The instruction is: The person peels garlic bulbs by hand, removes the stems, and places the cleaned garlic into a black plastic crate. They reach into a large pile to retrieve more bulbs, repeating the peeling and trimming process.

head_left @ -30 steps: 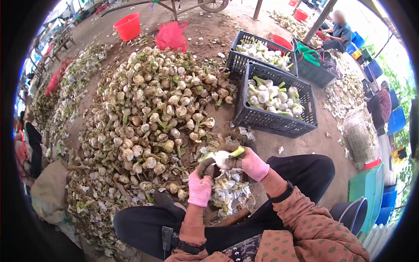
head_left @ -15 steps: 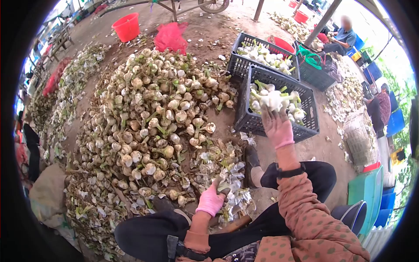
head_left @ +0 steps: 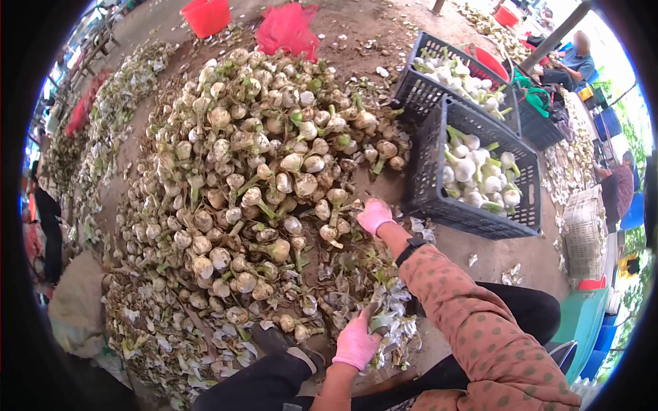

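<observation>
My right hand (head_left: pixel 375 216), in a pink glove with bare, soiled fingertips, reaches to the right edge of a large heap of soil-stained garlic bulbs (head_left: pixel 267 147). Its partly bent fingers are beside a stemmed bulb (head_left: pixel 336 196); no firm grip shows. Lower down, my left hand (head_left: pixel 358 342), also gloved in pink, hovers over loose garlic skins (head_left: pixel 394 329). Its thumb and forefinger stand apart, and I make out nothing between them. To the right of my right hand, a dark plastic crate (head_left: pixel 473 228) contains cleaned white garlic (head_left: pixel 473 168) with short green stems.
Behind it stands a second crate (head_left: pixel 404 89) of white garlic. A red bucket (head_left: pixel 207 18) and red mesh bag (head_left: pixel 286 31) lie beyond the heap. Peelings (head_left: pixel 164 342) cover the ground at lower left. Another person (head_left: pixel 577 61) sits at upper right.
My right hand has left the white garlic in the near crate and moved down-left to the heap. My left hand stays above the skins. The view has shifted.
</observation>
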Demonstrator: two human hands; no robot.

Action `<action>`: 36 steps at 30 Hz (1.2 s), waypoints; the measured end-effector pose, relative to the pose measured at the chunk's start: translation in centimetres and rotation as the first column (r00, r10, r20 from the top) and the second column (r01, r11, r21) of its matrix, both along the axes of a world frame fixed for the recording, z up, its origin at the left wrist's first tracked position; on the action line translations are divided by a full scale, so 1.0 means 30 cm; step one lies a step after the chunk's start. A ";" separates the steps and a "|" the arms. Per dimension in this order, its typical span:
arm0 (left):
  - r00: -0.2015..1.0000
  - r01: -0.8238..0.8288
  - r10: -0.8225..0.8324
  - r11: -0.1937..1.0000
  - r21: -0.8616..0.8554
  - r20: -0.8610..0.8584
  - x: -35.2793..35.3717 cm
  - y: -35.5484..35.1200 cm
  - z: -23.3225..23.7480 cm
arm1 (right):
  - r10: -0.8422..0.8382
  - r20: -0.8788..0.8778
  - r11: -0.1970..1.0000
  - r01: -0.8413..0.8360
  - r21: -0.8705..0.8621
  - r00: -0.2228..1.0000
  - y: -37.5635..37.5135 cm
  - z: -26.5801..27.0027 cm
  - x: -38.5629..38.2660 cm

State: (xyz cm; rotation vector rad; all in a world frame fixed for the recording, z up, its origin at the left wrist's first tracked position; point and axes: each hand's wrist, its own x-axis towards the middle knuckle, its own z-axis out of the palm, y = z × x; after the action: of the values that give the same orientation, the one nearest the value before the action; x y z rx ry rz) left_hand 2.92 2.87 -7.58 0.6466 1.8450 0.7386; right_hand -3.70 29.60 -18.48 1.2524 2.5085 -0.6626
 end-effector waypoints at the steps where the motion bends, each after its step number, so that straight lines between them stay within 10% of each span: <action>1: 1.000 -0.007 0.007 1.000 -0.011 0.007 -0.013 0.010 -0.002 | 0.017 -0.011 0.999 -0.016 0.030 1.000 0.004 -0.055 -0.018; 7: 0.977 -0.212 0.214 0.969 0.127 -0.006 -0.030 0.026 -0.064 | -0.154 -0.051 0.972 0.142 -0.185 0.987 -0.056 -0.108 0.080; 8: 0.963 -0.267 0.270 0.954 0.135 -0.009 -0.035 0.027 -0.077 | -0.393 -0.267 0.815 0.199 -0.545 0.880 -0.097 -0.066 0.141; 10: 0.852 -0.517 0.492 0.846 0.133 0.178 -0.042 0.038 -0.101 | -0.841 0.018 0.082 0.159 -0.984 0.541 -0.188 -0.009 0.215; 11: 0.696 -0.696 0.624 0.709 0.119 0.355 -0.037 0.038 -0.113 | -0.873 0.121 -0.106 0.058 -0.993 0.472 -0.229 0.000 0.254; 12: 0.849 -0.517 0.528 0.832 0.203 0.000 -0.033 0.017 -0.147 | -0.880 0.235 -0.283 -0.061 -0.957 0.412 -0.272 0.049 0.275; 15: 0.803 -0.413 0.527 0.828 0.379 -0.279 -0.048 0.025 -0.095 | -0.756 0.376 -0.542 -0.190 -0.819 0.536 -0.378 0.216 0.317; 16: 0.804 -0.468 0.572 0.778 0.419 -0.163 -0.043 0.027 -0.093 | -0.808 0.116 -0.273 -0.192 -0.943 0.578 -0.415 0.255 0.350; 20: 0.740 -0.655 0.617 0.570 0.496 0.269 -0.028 0.024 -0.031 | -0.785 -0.080 -0.018 -0.152 -0.988 0.614 -0.459 0.393 0.406; 22: 0.721 -0.680 0.608 0.527 0.510 0.333 -0.019 0.012 -0.007 | -0.612 -0.483 0.518 -0.144 -0.843 0.626 -0.454 0.482 0.410; 27: 0.655 -0.748 0.531 0.362 0.556 0.537 0.042 0.013 0.113 | -0.607 -0.610 0.544 -0.293 -0.786 0.510 -0.479 0.565 0.418; 33: 0.694 -0.684 0.599 0.375 0.625 0.400 0.032 -0.033 0.144 | -0.851 -0.291 0.173 -0.291 -0.941 0.436 -0.563 0.600 0.467; 36: 0.729 -0.644 0.612 0.459 0.612 0.308 0.036 -0.044 0.152 | -0.689 -0.493 0.424 -0.256 -0.869 0.531 -0.536 0.619 0.467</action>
State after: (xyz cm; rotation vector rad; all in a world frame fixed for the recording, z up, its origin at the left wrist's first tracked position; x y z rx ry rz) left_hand 3.99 1.56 -3.01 0.3449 1.7204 2.0096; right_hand 10.31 13.53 0.08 0.9040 1.6577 -2.8006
